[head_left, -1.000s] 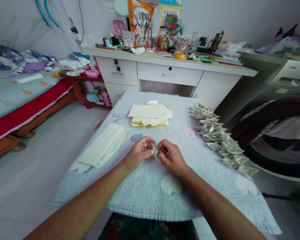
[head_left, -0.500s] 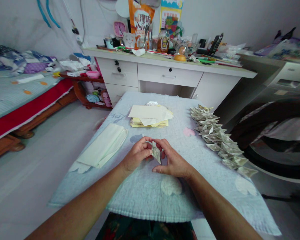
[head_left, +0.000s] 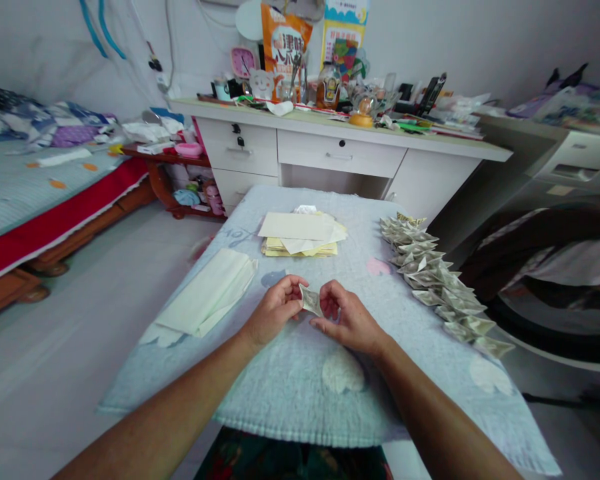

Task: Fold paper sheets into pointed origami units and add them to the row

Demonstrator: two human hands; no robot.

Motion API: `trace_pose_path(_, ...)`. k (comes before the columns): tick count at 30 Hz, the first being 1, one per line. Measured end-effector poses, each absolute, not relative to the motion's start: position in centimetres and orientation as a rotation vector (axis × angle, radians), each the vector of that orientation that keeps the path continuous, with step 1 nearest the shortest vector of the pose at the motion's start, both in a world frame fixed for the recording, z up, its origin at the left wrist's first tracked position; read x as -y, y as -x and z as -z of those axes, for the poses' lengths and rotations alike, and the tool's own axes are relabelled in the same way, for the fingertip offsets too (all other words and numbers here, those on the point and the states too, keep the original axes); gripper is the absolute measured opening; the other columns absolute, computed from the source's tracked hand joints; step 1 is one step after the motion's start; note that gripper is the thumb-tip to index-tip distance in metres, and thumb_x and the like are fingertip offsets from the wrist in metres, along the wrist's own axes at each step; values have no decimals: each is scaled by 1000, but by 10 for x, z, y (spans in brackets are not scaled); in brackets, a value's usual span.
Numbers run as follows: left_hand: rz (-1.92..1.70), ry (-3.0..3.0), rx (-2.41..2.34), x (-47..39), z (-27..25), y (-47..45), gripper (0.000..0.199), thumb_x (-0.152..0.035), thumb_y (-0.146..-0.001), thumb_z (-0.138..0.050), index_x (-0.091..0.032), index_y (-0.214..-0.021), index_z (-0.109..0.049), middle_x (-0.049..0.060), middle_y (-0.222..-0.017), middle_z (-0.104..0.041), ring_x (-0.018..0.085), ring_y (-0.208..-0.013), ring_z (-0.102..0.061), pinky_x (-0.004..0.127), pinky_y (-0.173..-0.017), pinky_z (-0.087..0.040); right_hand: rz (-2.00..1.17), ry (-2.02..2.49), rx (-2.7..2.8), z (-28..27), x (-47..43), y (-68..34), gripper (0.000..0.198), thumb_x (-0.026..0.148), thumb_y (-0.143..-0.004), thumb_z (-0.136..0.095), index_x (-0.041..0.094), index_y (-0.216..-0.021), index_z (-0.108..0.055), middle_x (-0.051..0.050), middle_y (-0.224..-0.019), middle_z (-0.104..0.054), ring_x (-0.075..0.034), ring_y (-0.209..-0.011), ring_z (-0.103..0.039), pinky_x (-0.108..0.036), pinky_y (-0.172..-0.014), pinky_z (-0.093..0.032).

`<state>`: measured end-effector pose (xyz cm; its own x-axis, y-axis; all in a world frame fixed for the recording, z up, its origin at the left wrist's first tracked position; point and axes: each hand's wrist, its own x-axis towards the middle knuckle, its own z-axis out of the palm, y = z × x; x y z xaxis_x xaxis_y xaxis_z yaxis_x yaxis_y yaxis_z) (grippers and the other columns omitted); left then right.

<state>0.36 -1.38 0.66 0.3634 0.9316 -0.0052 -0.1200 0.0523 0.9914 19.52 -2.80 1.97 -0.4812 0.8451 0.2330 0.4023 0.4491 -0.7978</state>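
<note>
A small folded paper piece, grey-green and printed, is pinched at its left end between the thumb and fingers of my left hand. My right hand is close to its other end, fingers curled but thumb apart from them. Nothing shows in that hand's grip. Along the right side of the cloth-covered table runs a row of similar pointed folded paper pieces. Beyond my hands lies a stack of cream and yellow paper sheets. To the left is a pale folded sheet.
A white desk crowded with jars, a clock and bags stands behind the table. On the right is a front-loading washing machine with cloth at its door. A bed is at the left, beside a low wooden shelf.
My right hand has come off the folded paper piece and shifted slightly right. The paper has turned from upright to a flatter, wider side, still in my left hand.
</note>
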Motion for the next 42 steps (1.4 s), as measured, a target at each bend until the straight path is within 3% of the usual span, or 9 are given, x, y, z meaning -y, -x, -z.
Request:
trace_pose_path(7,-982,-1276,-883,13,0,-4,29,-26,-75,-63,-18,-101,-53,0,-82,-56,13,-72,-54,22,-58,-45,-635,1084,2241,-22,28,-191,11,17,-79,-58,20,-82,-48,2,-75,-51,-12,-66,-46,-23,-61,-35)
trace_pose_path(16,-984,-1310,-936,13,-1,-3,22,-22,-77,-59,-16,-98,-56,0,-72,-58,13,-67,-54,23,-59,-43,-425,1129,2420,-33,30,-191,19,8,-85,-47,21,-95,-56,-2,-87,-55,-14,-74,-53,-23,-65,-39)
trace_pose_path(22,-952,-1307,-903,14,3,-3,21,-24,-82,-55,-17,-102,-57,1,-76,-63,14,-69,-57,24,-61,-44,-264,1218,2517,-48,35,-195,22,7,-87,-48,24,-93,-62,-2,-82,-55,-13,-64,-50,-23,-57,-34)
trace_pose_path(28,-883,-1330,-927,15,2,-2,29,-31,-83,-58,-18,-109,-57,8,-102,-65,16,-77,-61,25,-61,-45,-206,1364,2297,-64,38,-235,18,11,-90,-44,22,-91,-59,-4,-85,-58,-16,-74,-55,-25,-66,-40)
trace_pose_path(34,-903,-1376,-984,17,-3,-3,32,-28,-77,-62,-16,-106,-58,8,-98,-65,14,-73,-58,24,-62,-44,214,1630,1941,-71,26,-322,6,20,-82,-51,19,-81,-57,-5,-77,-59,-20,-72,-56,-30,-69,-42)
trace_pose_path(42,-876,-1408,-998,16,-2,-4,29,-27,-77,-61,-15,-103,-60,7,-94,-65,13,-72,-55,24,-64,-42,554,1868,1653,-55,6,-385,9,20,-75,-50,18,-75,-59,-7,-76,-61,-21,-72,-56,-31,-69,-40)
